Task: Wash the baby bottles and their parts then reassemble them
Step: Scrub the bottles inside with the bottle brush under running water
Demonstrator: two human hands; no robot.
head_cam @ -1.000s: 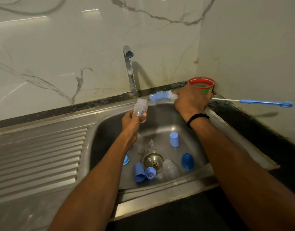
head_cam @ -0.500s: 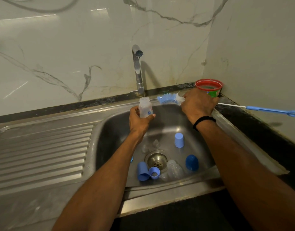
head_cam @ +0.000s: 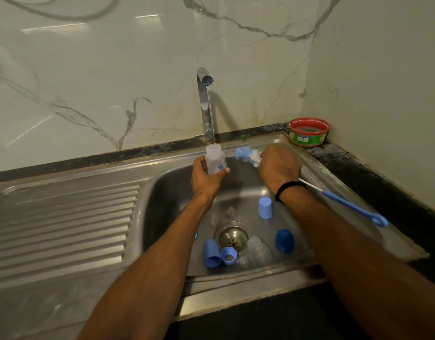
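So, a clear bottle (head_cam: 215,159) is gripped upright in the left hand (head_cam: 206,179), fingers and thumb wrapped round its lower half. It's held at the 12 o'clock edge of the sink (head_cam: 162,182), right under the tap (head_cam: 205,104), and a thin stream of water can be seen running down to its open mouth.

The brush (head_cam: 248,157) is clamped in the right hand (head_cam: 279,168), fingers curled round the wire just behind the bristles. The bristle end is pointed toward 9 o'clock, just beside the bottle but not touching it. The blue handle sticks out toward 4 o'clock past the wristband (head_cam: 288,188) and over the rim.

The rest of the parts are scattered round the drain (head_cam: 232,236):
- two clear nipples (head_cam: 231,212) at 11 to 12 o'clock
- a light cap (head_cam: 265,207) stood mouth-down at 1 o'clock
- a dark cap (head_cam: 284,240) at 3 o'clock
- a second bottle (head_cam: 259,251) lying on its side at 4 to 5 o'clock
- a ring (head_cam: 228,255) at 6 o'clock, touching another cap (head_cam: 211,253) lying on its side at 7 o'clock

A red tub (head_cam: 309,131) is parked in the corner at 1 o'clock of the sink.
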